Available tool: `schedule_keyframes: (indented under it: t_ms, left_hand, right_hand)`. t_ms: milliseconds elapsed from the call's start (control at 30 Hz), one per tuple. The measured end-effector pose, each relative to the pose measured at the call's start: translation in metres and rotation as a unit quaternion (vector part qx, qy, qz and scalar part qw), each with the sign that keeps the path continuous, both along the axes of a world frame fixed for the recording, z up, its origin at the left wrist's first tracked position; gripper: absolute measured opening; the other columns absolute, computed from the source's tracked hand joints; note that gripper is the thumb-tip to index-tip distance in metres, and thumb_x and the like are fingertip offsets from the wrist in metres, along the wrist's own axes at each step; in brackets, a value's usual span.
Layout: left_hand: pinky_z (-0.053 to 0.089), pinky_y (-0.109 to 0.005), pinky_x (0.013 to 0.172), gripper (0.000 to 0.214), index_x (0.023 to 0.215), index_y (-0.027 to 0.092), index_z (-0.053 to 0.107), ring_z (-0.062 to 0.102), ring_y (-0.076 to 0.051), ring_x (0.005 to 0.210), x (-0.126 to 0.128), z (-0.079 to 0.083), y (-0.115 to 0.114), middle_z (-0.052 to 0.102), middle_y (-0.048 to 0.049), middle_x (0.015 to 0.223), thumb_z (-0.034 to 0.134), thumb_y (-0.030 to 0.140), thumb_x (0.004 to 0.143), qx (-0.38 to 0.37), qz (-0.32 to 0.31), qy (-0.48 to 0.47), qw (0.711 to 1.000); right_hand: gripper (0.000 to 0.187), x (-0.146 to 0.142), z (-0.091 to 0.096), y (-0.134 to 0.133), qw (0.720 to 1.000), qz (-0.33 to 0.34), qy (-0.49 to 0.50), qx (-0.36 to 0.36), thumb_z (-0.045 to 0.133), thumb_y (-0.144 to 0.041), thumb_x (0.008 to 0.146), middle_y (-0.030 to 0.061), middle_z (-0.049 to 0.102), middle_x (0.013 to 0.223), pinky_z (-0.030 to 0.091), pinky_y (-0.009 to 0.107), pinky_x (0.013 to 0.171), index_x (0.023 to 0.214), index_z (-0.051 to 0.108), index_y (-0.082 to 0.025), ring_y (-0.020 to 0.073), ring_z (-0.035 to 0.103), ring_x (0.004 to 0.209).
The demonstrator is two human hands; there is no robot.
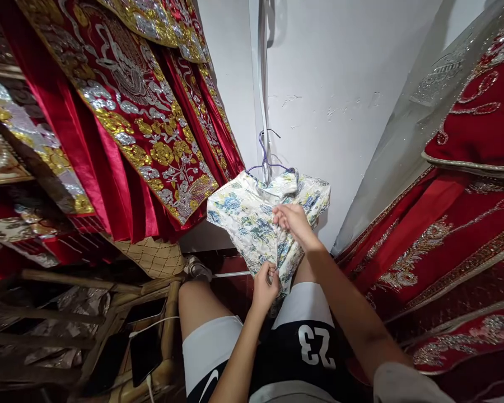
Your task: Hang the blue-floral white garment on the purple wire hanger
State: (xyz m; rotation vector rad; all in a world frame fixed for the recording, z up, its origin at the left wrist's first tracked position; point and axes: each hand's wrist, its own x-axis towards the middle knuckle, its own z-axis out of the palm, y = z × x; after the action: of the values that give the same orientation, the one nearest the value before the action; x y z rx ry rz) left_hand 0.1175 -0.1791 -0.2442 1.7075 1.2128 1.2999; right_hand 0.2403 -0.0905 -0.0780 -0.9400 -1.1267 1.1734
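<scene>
A white garment with blue and yellow flowers hangs in front of me from a purple hanger. Its short sleeves spread to both sides. A narrow line, perhaps a zip or seam, runs down its middle between my hands. Lower on that line, my left hand is closed, pinching the cloth. Higher up, at the chest, my right hand has its thumb and forefinger together on the garment at the same line. Whether a small zip pull sits between those fingertips cannot be made out.
Red embroidered gowns hang on the left, and more beaded red dresses on the right. A pale pole stands against the white wall. Phones with charging cables lie on a bamboo seat at lower left.
</scene>
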Motion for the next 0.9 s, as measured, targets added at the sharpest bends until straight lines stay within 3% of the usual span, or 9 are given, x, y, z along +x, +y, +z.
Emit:
schedule_keyframes:
  t_ms: [133,233,333,400,467,533,600,767,900]
  left_hand:
    - [0.041,-0.030,0.070,0.007,0.083,0.023,0.047,0.054,-0.020,0.074,-0.004,0.001,-0.003,0.055,-0.0029,0.079,0.047,0.019,0.089,0.024,-0.037,0.090,0.995]
    - [0.041,-0.030,0.069,0.010,0.086,0.022,0.053,0.057,-0.021,0.074,-0.016,0.028,-0.002,0.061,-0.0048,0.082,0.047,0.014,0.088,0.039,-0.118,0.184,0.975]
    - [0.044,-0.030,0.073,0.015,0.092,0.022,0.065,0.062,-0.022,0.078,-0.033,0.083,0.010,0.068,-0.0060,0.084,0.052,0.015,0.089,0.083,-0.193,0.206,0.956]
    - [0.047,-0.031,0.080,0.021,0.108,0.022,0.069,0.066,-0.023,0.086,-0.043,0.129,0.024,0.071,-0.0073,0.093,0.051,0.023,0.096,0.150,-0.145,0.134,0.969]
    - [0.046,-0.030,0.074,0.026,0.118,0.021,0.067,0.062,-0.019,0.072,-0.048,0.173,0.042,0.066,-0.0030,0.080,0.048,0.027,0.100,0.225,-0.056,0.075,0.970]
    - [0.045,-0.030,0.074,0.029,0.124,0.020,0.063,0.059,-0.017,0.069,-0.046,0.208,0.061,0.064,-0.0014,0.079,0.048,0.026,0.100,0.279,-0.014,0.097,0.955]
    - [0.044,-0.030,0.074,0.019,0.110,0.019,0.066,0.058,-0.017,0.074,-0.038,0.230,0.079,0.066,-0.0028,0.083,0.052,0.025,0.098,0.305,-0.024,0.150,0.940]
    - [0.042,-0.030,0.077,0.014,0.083,0.018,0.059,0.056,-0.017,0.079,-0.033,0.247,0.113,0.063,-0.0033,0.082,0.055,0.019,0.096,0.332,-0.014,0.162,0.929]
    - [0.042,-0.026,0.081,0.015,0.082,0.016,0.057,0.053,-0.012,0.081,-0.083,0.247,0.144,0.057,0.0006,0.081,0.055,0.015,0.098,0.245,0.128,-0.100,0.956]
  right_hand:
    - [0.028,-0.007,0.047,0.031,0.999,-0.036,-0.009,0.029,0.057,-0.026,0.090,0.0021,0.063,0.048,0.028,0.018,0.034,0.066,0.062,-0.014,0.0057,0.042,0.032]
    - [0.027,-0.007,0.060,0.030,0.997,-0.018,-0.025,0.072,0.051,-0.022,0.091,0.0016,0.064,0.049,0.028,0.017,0.033,0.069,0.063,-0.014,0.0059,0.043,0.031]
    - [0.024,-0.003,0.059,0.017,0.994,0.003,-0.063,0.089,0.055,-0.024,0.088,-0.0007,0.060,0.045,0.029,0.016,0.034,0.066,0.062,-0.016,0.0065,0.044,0.031]
    - [0.025,0.000,0.056,0.008,0.992,0.012,-0.087,0.090,0.059,-0.026,0.085,-0.0023,0.057,0.041,0.030,0.016,0.035,0.062,0.060,-0.017,0.0069,0.044,0.032]
    - [0.027,0.001,0.054,0.002,0.990,0.017,-0.095,0.101,0.058,-0.027,0.085,-0.0034,0.054,0.040,0.031,0.017,0.036,0.060,0.059,-0.018,0.0070,0.043,0.032]
    - [0.027,0.001,0.055,-0.002,0.988,0.017,-0.091,0.123,0.055,-0.027,0.087,-0.0039,0.053,0.040,0.031,0.017,0.038,0.061,0.058,-0.019,0.0069,0.042,0.033]
    - [0.027,0.000,0.056,0.000,0.985,0.018,-0.088,0.147,0.053,-0.026,0.088,-0.0044,0.052,0.041,0.031,0.018,0.040,0.063,0.058,-0.019,0.0071,0.041,0.034]
    - [0.025,-0.003,0.033,0.015,0.978,-0.025,-0.147,0.148,0.052,-0.021,0.086,-0.0049,0.050,0.042,0.031,0.021,0.045,0.062,0.058,-0.019,0.0088,0.042,0.039]
    - [0.026,-0.002,-0.004,0.014,0.978,-0.007,-0.194,0.081,0.050,-0.019,0.080,-0.0047,0.049,0.041,0.029,0.022,0.046,0.054,0.054,-0.020,0.0093,0.041,0.041]
